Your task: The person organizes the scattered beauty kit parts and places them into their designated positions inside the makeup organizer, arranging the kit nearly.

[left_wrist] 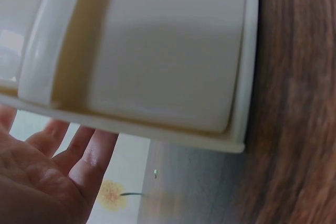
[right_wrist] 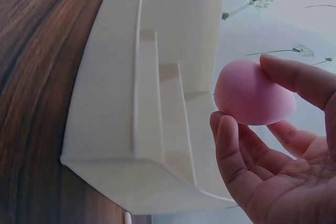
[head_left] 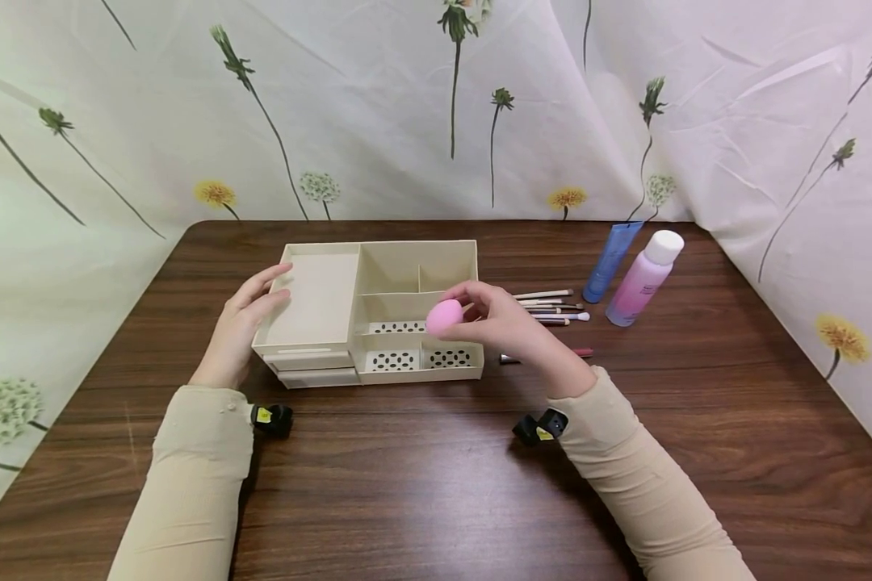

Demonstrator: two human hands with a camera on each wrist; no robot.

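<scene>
On the bench (head_left: 436,500) we see the organizer (head_left: 316,294), the left hand (head_left: 234,332) at its nine o'clock, the sponge (head_left: 442,317) in the right hand (head_left: 507,321) above its compartments (head_left: 388,266). At three o'clock lie the brushes (head_left: 563,316); from these, the stick (head_left: 584,353) is at six, the tube (head_left: 610,264) at two, the bottle (head_left: 639,286) just beside the tube.

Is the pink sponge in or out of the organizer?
Out. The right hand pinches the pink sponge above the organizer; the right wrist view shows it in the air, outside the compartments.
</scene>
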